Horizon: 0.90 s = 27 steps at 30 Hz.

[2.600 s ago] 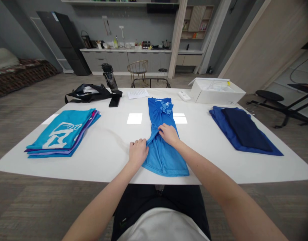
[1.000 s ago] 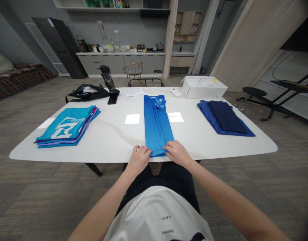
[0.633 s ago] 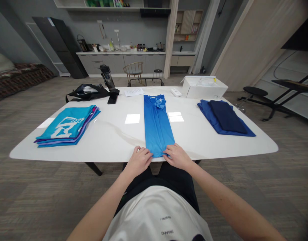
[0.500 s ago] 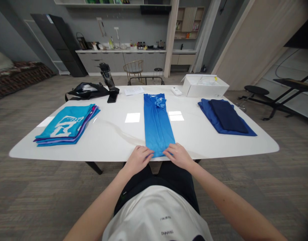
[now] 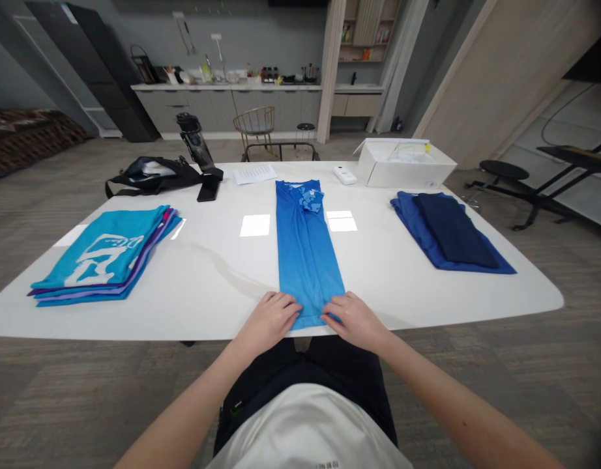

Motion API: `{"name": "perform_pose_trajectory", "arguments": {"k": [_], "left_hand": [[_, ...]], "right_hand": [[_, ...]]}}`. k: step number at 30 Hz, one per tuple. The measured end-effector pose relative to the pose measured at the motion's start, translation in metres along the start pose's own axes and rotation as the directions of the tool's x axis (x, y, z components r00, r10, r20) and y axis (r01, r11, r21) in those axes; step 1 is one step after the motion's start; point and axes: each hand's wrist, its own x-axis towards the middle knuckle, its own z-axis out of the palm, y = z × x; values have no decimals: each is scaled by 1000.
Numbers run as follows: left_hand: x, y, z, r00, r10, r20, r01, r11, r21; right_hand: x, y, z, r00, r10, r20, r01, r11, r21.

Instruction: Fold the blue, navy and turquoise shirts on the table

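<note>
A blue shirt (image 5: 307, 254), folded lengthwise into a long strip, lies flat on the white table (image 5: 222, 267) in front of me. Its near hem reaches close to the front edge, and a patterned patch shows at its far end. My left hand (image 5: 276, 316) is at the left near corner, fingers curled and closed on the cloth. At the right near corner, my right hand (image 5: 352, 319) grips the hem in the same way, thumb tucked under the fingers. Some of the fingertips are hidden.
A stack of folded shirts (image 5: 100, 254) lies left; folded dark blue clothes (image 5: 457, 234) lie right. Along the back are a black bag (image 5: 154, 174), a bottle (image 5: 195, 143), a phone (image 5: 209, 189), paper (image 5: 255, 173), a small white device (image 5: 345, 175) and a white box (image 5: 405, 166).
My view has tilted down and come slightly nearer the table. Both hands remain at the shirt's near corners, and the shirt keeps its folded shape.
</note>
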Motion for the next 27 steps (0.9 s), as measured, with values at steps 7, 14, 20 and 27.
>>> {"name": "perform_pose_trajectory", "arguments": {"k": [7, 14, 20, 27], "left_hand": [[40, -37, -13, 998, 41, 41, -38, 996, -83], [114, -137, -6, 999, -6, -45, 2, 996, -91], [187, -181, 17, 957, -228, -177, 222, 973, -56], [232, -190, 35, 954, -264, -145, 266, 964, -3]], "right_hand": [[42, 26, -27, 995, 88, 55, -97, 981, 170], [126, 95, -28, 994, 107, -7, -105, 982, 158], [214, 155, -19, 890, 403, -215, -414, 910, -7], [306, 235, -25, 640, 725, -254, -738, 672, 57]]}}
